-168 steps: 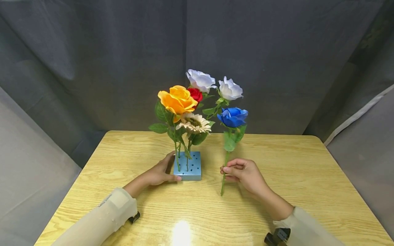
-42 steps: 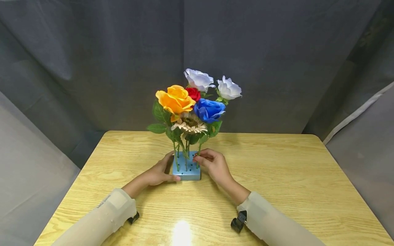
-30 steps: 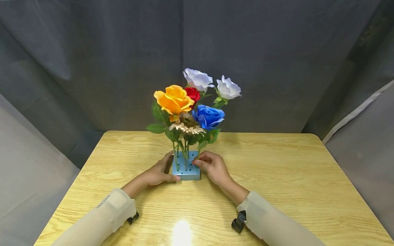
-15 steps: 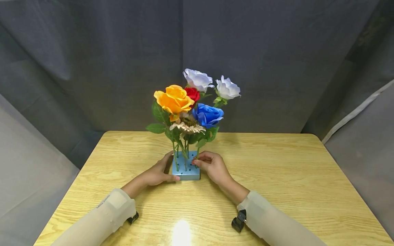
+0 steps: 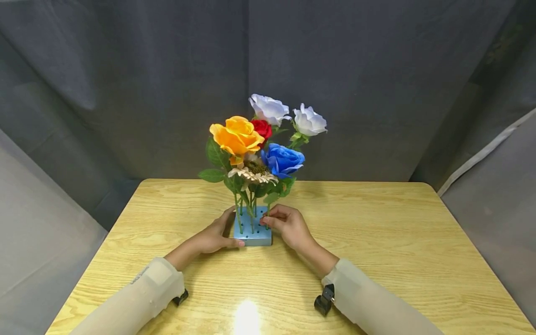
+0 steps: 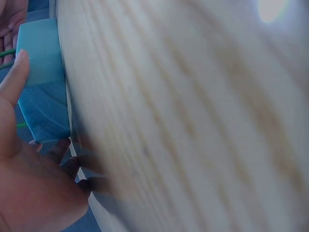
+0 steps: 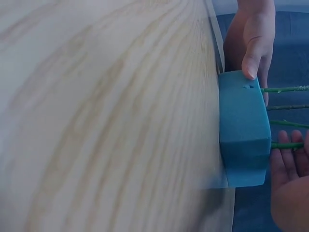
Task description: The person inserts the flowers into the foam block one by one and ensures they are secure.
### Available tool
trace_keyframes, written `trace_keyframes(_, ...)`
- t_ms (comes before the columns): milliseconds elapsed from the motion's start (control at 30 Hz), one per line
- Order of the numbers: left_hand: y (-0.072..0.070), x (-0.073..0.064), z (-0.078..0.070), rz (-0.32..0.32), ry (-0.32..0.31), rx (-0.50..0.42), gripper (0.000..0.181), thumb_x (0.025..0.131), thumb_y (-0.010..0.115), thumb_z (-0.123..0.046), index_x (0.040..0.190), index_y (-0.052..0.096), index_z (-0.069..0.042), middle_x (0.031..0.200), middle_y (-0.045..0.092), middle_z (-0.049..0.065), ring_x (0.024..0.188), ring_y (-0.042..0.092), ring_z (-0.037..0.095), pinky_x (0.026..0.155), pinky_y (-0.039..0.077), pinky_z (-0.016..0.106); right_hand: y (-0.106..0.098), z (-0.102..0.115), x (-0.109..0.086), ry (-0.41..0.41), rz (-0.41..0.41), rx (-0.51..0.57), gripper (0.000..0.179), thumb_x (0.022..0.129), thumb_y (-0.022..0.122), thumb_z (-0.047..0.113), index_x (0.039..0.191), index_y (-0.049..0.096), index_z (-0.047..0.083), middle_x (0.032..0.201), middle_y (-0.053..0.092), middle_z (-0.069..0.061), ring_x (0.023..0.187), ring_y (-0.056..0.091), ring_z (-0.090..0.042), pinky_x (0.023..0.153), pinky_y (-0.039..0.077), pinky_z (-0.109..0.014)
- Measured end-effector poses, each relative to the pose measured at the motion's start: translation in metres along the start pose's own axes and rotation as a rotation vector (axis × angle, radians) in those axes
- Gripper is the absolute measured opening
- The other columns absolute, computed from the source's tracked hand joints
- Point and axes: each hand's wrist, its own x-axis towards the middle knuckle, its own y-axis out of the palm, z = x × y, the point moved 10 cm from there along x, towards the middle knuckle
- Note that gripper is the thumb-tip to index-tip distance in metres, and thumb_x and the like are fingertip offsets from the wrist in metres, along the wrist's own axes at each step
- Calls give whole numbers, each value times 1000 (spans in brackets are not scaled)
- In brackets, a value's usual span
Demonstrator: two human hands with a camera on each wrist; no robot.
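A light blue block with small holes in its top stands on the table, flower stems upright in it. My left hand holds it from the left, thumb on its front and fingers round the far side. At the block's right side, my right hand pinches the low stem of a blue rose; the stem's foot meets the top of the block. In the right wrist view, the green stem passes between the fingers and the block. The left wrist view shows my left thumb against the block.
In the block also stand an orange rose, a red rose, a cream daisy-like flower and two white blooms, a left one and a right one. Dark curtain hangs behind the wooden table.
My right hand has carried the blue rose left from beside the block to its right side. Over the last second the bloom has only shifted slightly. My left hand has stayed on the block.
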Motion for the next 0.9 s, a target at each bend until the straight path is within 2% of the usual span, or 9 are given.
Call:
trace_keyframes(300, 0, -2, -1, 2, 10, -3, 116, 87, 86, -33, 167, 3, -18, 169, 19, 23, 157, 13, 42, 122, 14, 67, 1, -3, -1, 18, 14, -7, 8, 99, 68, 2, 97, 68, -6, 98, 76, -21, 97, 75, -35, 90, 60, -36)
trace_keyframes(600, 1, -2, 2, 3, 15, 10, 119, 85, 86, -42, 167, 3, -18, 169, 18, 23, 157, 13, 42, 122, 13, 65, 2, -4, -3, 12, 26, 19, 11, 99, 68, 3, 101, 68, -7, 101, 76, -23, 101, 73, -39, 92, 59, -39)
trace_keyframes(900, 0, 0, 1, 10, 5, 7, 118, 85, 86, -39, 167, 3, -21, 170, 18, 20, 157, 13, 38, 124, 13, 63, 0, -3, -3, 27, 18, 12, 12, 98, 69, 3, 104, 69, -7, 102, 76, -23, 102, 73, -40, 93, 58, -43)
